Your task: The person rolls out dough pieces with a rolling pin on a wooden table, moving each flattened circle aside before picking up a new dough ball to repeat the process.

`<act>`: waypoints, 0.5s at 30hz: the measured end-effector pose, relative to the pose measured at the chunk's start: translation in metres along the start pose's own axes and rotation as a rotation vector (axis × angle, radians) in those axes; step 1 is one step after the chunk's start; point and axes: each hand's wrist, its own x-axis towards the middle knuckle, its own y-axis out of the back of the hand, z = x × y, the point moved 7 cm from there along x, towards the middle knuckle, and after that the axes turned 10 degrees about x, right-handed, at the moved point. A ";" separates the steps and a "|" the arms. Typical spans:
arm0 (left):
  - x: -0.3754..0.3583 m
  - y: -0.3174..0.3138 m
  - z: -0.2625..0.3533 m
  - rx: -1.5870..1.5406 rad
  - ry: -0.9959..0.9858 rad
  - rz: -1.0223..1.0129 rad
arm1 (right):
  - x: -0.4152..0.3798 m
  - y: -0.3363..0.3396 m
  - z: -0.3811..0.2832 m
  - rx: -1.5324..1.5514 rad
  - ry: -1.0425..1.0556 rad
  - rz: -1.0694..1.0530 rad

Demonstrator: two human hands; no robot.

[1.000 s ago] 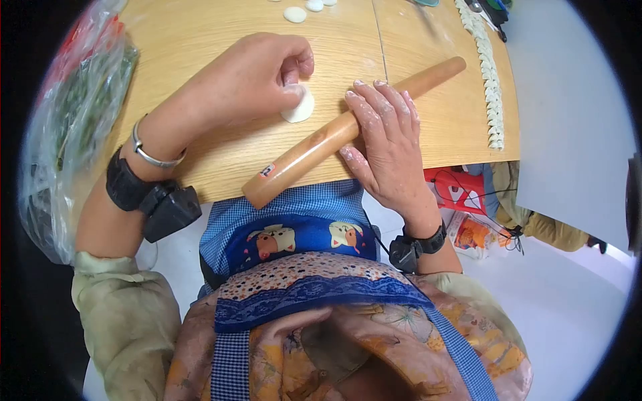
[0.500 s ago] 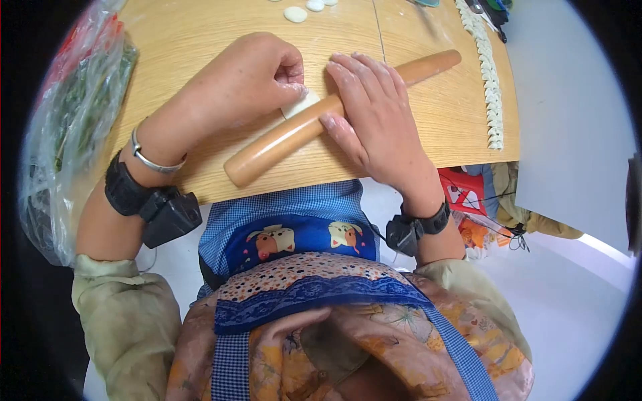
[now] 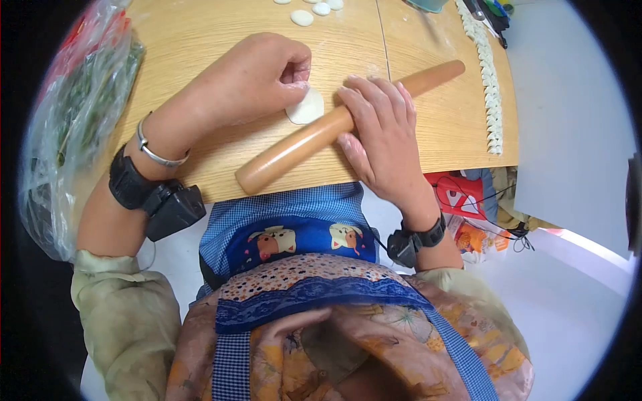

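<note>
A wooden counter (image 3: 221, 154) fills the upper half of the view, pale grained boards with a seam running away from the person. Along its left edge slumps a big clear plastic bag (image 3: 73, 120) with green leaves inside. At the far right side of the counter a long row of folded dumplings (image 3: 491, 87) lies in a line, near the edge.

Across the middle lies a wooden rolling pin (image 3: 304, 140), set slantwise, its near end toward the person and its far end pointing up to the right. The right hand (image 3: 378, 137) rests palm down over the middle of the pin, fingers spread flat and dusted with flour, pressing rather than gripping; nothing is closed in them. A dark band sits on that wrist.

The left hand (image 3: 257, 73) is curled beside the pin, its fingertips pinched on the upper edge of a small round dough wrapper (image 3: 305, 107). The wrapper lies flat on the counter, just above the pin and touching it, between the two hands. The left wrist carries a silver bangle (image 3: 152, 150) and a black strap with a small box.

At the far edge of the counter sit a few small dough pieces (image 3: 302, 17), well apart from the hands.
</note>
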 end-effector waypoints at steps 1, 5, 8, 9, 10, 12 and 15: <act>0.000 0.000 0.001 -0.008 -0.019 -0.008 | -0.007 -0.001 -0.001 -0.003 0.002 0.003; 0.000 -0.003 0.006 -0.082 -0.044 0.056 | -0.015 0.000 0.001 0.004 -0.038 0.010; -0.004 -0.006 0.009 -0.052 -0.040 0.055 | -0.016 0.000 0.000 0.007 -0.037 0.007; -0.004 -0.004 0.011 -0.052 -0.038 0.055 | -0.015 0.000 0.000 0.003 -0.035 0.003; -0.003 -0.006 0.009 -0.044 0.010 -0.005 | -0.015 0.000 0.000 0.005 -0.034 0.002; -0.002 -0.008 0.006 -0.039 0.063 -0.065 | -0.013 0.001 -0.001 0.007 -0.034 -0.006; -0.002 -0.007 0.001 -0.134 0.097 -0.039 | 0.000 0.002 -0.002 0.032 0.003 0.003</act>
